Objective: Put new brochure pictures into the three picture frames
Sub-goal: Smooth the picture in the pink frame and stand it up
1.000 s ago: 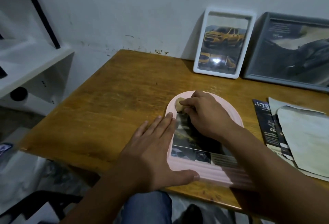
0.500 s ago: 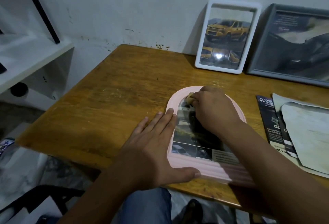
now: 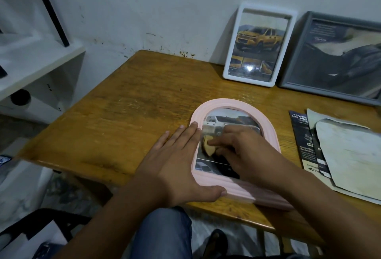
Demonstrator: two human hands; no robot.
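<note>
A pink arched picture frame [image 3: 266, 123] lies flat on the wooden table [image 3: 127, 114], with a white-truck brochure picture behind its glass. My left hand [image 3: 177, 162] lies flat with straight fingers against the frame's left edge, thumb along its bottom rail. My right hand [image 3: 245, 149] presses a small yellow cloth [image 3: 208, 147] onto the glass, fingers curled on it. A white frame [image 3: 260, 44] with a yellow-truck picture and a grey frame [image 3: 334, 56] with a dark picture lean on the wall behind.
Loose brochures and cut paper sheets [image 3: 340, 151] lie on the table at the right. A white shelf unit [image 3: 31, 63] stands to the left of the table. The table's front edge runs just below the pink frame.
My right hand has slid the yellow cloth from the top of the arch down to the left middle of the glass, uncovering the white truck. My left hand stays put.
</note>
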